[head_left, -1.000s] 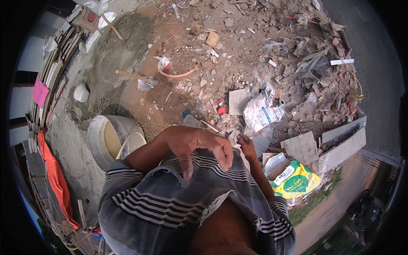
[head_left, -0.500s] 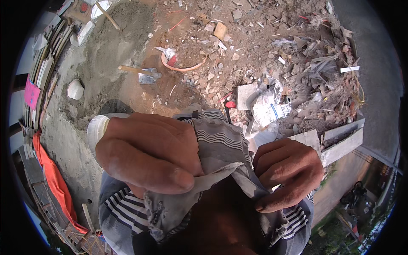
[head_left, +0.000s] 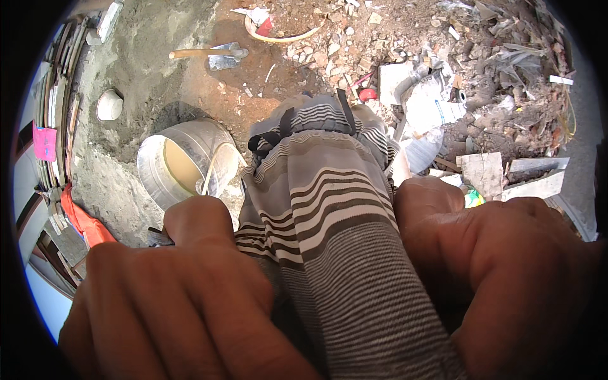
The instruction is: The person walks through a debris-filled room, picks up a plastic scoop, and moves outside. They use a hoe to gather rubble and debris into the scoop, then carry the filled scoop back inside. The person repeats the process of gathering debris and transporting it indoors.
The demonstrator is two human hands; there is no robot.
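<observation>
while your left hand [head_left: 171,297] and right hand [head_left: 506,278] sit close under the camera, both are clenched on the striped grey cloth [head_left: 329,209], fingers curled into its edges on either side. the cloth runs between your knuckles and away past them. just beyond your left fingers stands a metal bucket [head_left: 152,164] holding pale liquid; rubble [head_left: 443,69] lies beyond your right fingers.

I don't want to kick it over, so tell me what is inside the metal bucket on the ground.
The metal bucket holds a pale tan, cloudy liquid, with a light stick leaning against its rim. The left hand and striped cloth cover its near edge; the liquid hides the bottom.
</observation>
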